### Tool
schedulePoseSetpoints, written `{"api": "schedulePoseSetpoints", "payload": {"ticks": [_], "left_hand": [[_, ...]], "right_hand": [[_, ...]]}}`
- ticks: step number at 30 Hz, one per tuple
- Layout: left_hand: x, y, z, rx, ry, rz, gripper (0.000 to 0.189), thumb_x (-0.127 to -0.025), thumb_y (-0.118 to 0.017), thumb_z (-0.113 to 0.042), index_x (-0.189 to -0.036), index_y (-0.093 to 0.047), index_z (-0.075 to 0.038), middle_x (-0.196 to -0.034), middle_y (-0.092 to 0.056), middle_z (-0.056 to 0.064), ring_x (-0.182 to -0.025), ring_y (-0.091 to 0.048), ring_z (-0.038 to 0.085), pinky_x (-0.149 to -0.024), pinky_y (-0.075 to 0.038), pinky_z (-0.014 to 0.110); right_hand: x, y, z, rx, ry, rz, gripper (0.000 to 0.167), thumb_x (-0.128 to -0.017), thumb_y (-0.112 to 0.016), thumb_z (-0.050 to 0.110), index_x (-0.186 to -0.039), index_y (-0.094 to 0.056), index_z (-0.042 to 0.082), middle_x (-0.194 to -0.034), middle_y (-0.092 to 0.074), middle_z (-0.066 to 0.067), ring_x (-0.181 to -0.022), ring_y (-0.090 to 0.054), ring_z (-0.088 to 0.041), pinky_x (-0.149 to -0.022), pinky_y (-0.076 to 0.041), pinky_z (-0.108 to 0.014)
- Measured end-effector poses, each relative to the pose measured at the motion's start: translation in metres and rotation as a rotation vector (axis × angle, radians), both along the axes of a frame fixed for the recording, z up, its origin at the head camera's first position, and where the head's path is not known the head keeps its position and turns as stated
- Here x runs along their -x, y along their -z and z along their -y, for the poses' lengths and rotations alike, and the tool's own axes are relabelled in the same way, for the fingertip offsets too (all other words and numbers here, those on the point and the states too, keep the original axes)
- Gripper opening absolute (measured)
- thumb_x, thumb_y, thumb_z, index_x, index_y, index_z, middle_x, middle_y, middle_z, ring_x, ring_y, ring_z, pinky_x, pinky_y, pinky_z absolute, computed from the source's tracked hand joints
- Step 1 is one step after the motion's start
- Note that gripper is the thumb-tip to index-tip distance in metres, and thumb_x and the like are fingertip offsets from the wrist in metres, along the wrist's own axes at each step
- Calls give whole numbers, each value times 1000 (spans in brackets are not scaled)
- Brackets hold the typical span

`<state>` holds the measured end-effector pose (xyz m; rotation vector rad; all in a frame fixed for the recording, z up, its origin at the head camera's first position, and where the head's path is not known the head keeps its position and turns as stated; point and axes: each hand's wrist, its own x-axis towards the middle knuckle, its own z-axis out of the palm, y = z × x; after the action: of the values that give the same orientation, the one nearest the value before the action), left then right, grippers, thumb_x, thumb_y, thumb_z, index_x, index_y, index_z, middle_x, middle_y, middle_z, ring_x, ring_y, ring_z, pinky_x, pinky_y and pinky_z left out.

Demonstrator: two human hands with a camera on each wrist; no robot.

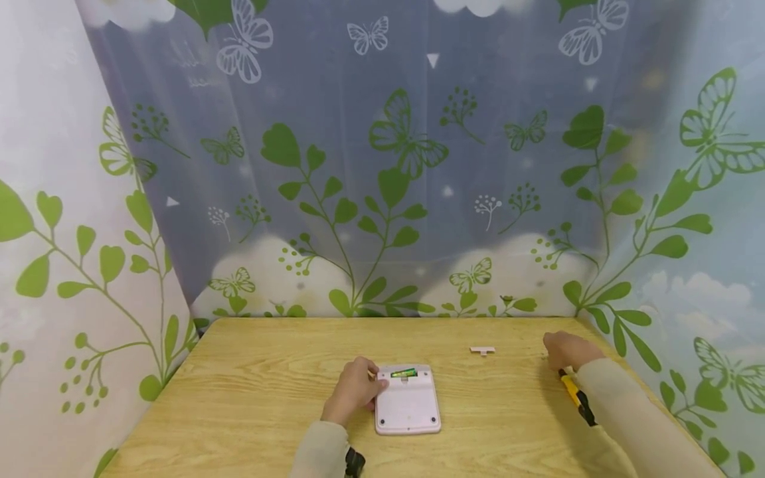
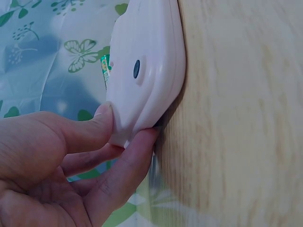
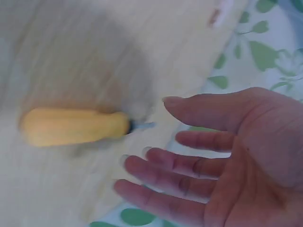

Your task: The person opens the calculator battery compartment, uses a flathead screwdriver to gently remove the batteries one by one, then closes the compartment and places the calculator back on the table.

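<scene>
A pale pink, flat device (image 1: pixel 408 405), perhaps a calculator, lies back side up on the table, with small dark feet at its corners. Its battery slot at the far edge is uncovered, and a green battery (image 1: pixel 404 373) sits slightly slanted there. My left hand (image 1: pixel 354 388) pinches the device's left edge; in the left wrist view the thumb (image 2: pixel 90 130) is on top and fingers are beneath. At the right, my right hand (image 1: pixel 572 350) is held with fingers spread and relaxed, holding nothing. Near its fingertips a yellow-handled screwdriver (image 3: pixel 75 126) lies on the table, blurred, apart from the hand.
A small white battery cover (image 1: pixel 482 350) with a tab lies toward the back of the wooden table (image 1: pixel 263 398), right of the device. Printed curtains (image 1: pixel 382 199) with leaves and butterflies stand behind the table and along both sides.
</scene>
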<state>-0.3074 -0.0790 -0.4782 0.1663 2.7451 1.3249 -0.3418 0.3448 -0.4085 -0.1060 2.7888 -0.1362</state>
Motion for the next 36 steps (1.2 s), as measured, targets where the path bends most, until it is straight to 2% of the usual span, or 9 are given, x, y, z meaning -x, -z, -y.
{"api": "schedulePoseSetpoints", "payload": {"ticks": [2, 4, 5, 8, 11, 16, 20, 25, 36], "left_hand": [[0, 0, 0, -1, 0, -1, 33, -96, -73, -10, -121, -65, 9, -87, -68, 14, -55, -68, 18, -50, -56, 26], [0, -1, 0, -1, 2, -3, 33, -97, -73, -10, -121, -65, 9, -87, -67, 14, -55, -68, 18, -50, -57, 27], [0, -1, 0, -2, 2, -1, 32, -97, -73, -10, -121, -65, 10, -87, -67, 14, -55, -68, 18, -51, -58, 28], [-1, -1, 0, -3, -1, 6, 32, -96, -73, -9, -121, -64, 10, -88, -67, 15, -56, -68, 18, -52, -59, 30], [-2, 0, -1, -6, 0, 11, 32, -96, -73, -9, -121, -64, 10, -89, -67, 16, -57, -68, 18, -52, -59, 30], [-2, 3, -1, -10, 1, 10, 32, -96, -73, -9, -120, -65, 9, -89, -67, 15, -56, -68, 18, -51, -59, 29], [-1, 3, -1, -7, 0, 9, 32, -96, -73, -10, -121, -65, 9, -89, -66, 14, -55, -68, 17, -50, -57, 27], [0, 3, -2, -6, 1, 6, 32, -96, -73, -9, -121, -65, 9, -88, -67, 14, -55, -68, 17, -50, -58, 27], [0, 1, 0, -8, 2, 3, 32, -96, -73, -10, -121, -65, 9, -89, -67, 15, -55, -68, 18, -51, -59, 29]], "right_hand": [[5, -7, 9, 37, -24, 12, 43, -97, -58, -2, -138, -48, -11, -126, -60, -31, -91, -58, -31, -73, -46, -42], [8, -11, 18, 76, -57, 11, 44, -99, -57, 1, -141, -47, -9, -136, -56, -33, -98, -62, -33, -75, -52, -44], [8, -12, 23, 89, -86, 5, 40, -99, -59, 2, -137, -50, -8, -135, -56, -32, -98, -63, -33, -75, -54, -44], [8, -13, 42, 126, -182, -17, 25, -98, -65, 6, -121, -58, -2, -117, -62, -24, -82, -63, -27, -67, -59, -42], [5, -14, 64, 126, -296, -63, 18, -97, -69, 7, -112, -62, 1, -103, -64, -14, -73, -60, -20, -63, -57, -36], [4, -17, 98, 122, -442, -148, 10, -95, -71, 7, -103, -67, 3, -94, -67, -8, -78, -60, -15, -71, -55, -34], [4, -18, 118, 136, -474, -151, 8, -96, -71, 8, -102, -67, 7, -95, -68, -7, -79, -60, -15, -72, -55, -33], [3, -18, 135, 169, -473, -126, 8, -96, -71, 8, -103, -67, 8, -96, -66, -5, -80, -58, -13, -72, -53, -33], [2, -19, 161, 212, -543, -158, 8, -96, -72, 9, -102, -67, 8, -92, -66, -4, -77, -56, -10, -71, -52, -29]]}}
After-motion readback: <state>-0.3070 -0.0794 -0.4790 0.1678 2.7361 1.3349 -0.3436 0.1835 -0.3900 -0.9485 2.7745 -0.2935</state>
